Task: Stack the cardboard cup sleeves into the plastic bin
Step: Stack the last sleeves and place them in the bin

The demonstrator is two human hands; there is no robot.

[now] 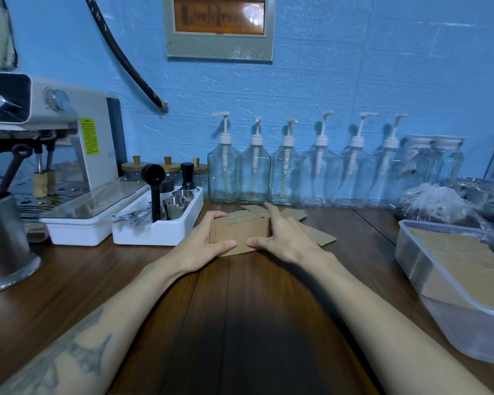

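Head view: both hands, left and right, outstretched, fingers clamped around the cardboard sleeve stack.

Espresso machine far left; white tool tray beside it; pump bottles lined along blue wall.
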